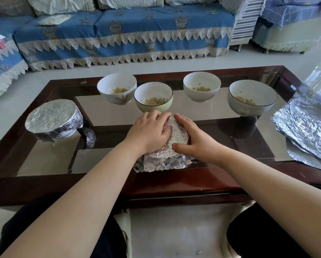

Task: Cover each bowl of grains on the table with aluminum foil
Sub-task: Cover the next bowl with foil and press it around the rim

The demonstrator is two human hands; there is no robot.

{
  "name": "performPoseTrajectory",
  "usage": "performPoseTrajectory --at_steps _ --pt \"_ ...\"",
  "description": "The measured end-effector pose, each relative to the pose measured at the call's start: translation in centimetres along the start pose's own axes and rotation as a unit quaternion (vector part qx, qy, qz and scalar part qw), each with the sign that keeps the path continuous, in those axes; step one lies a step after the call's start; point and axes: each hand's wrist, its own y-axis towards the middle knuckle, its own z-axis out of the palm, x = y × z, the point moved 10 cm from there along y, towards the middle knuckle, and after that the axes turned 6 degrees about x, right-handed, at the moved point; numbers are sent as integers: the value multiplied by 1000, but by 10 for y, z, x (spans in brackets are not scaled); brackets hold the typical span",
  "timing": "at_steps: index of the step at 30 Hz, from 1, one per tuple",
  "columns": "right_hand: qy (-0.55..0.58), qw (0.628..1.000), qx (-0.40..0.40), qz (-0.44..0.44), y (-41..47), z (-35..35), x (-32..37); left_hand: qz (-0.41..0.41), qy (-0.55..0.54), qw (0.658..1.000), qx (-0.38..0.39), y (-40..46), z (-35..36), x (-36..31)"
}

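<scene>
Both hands down on a foil-wrapped bowl (167,146) at the near middle of the glass worktop (221,164). Left hand (150,133) cupped over the bowl's left side, fingers curled round the foil and pressing it to the rim. Right hand (191,138) laid against the right side, fingers fairly straight along the foil, thumb pressed at the near edge. Loose foil skirt bunched out around the base, touching the glass.

Already covered: a second bowl (52,118) at the left edge, foil drawn flat across its top and crumpled down the sides, a small foil scrap (89,136) just beside it.

Uncovered, in a loose row further back: four bowls of pale grains, namely far-left white bowl (116,88), green-tinted bowl (153,96) just in front of it, another white bowl (201,86), and a dark-rimmed bowl (252,97) to the right.

Stack of crinkled foil sheets (305,125) at the right end of the worktop, partly overhanging.
</scene>
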Motion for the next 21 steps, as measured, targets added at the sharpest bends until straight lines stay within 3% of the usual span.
performPoseTrajectory --at_steps 5,10,14,19,21 --pt "3 1000 5 -1 0 0 0 8 -23 998 -53 -10 -11 2" --pt "-9 1000 14 -14 1 1 2 16 13 998 58 -31 10 -8" --pt "3 998 68 5 0 0 2 0 29 996 83 -34 12 -9" --pt "51 986 26 155 -4 -24 -40 -4 31 996 80 -32 13 -9" --pt "162 965 72 191 -8 -8 -51 -8 27 996 80 -31 14 -6"
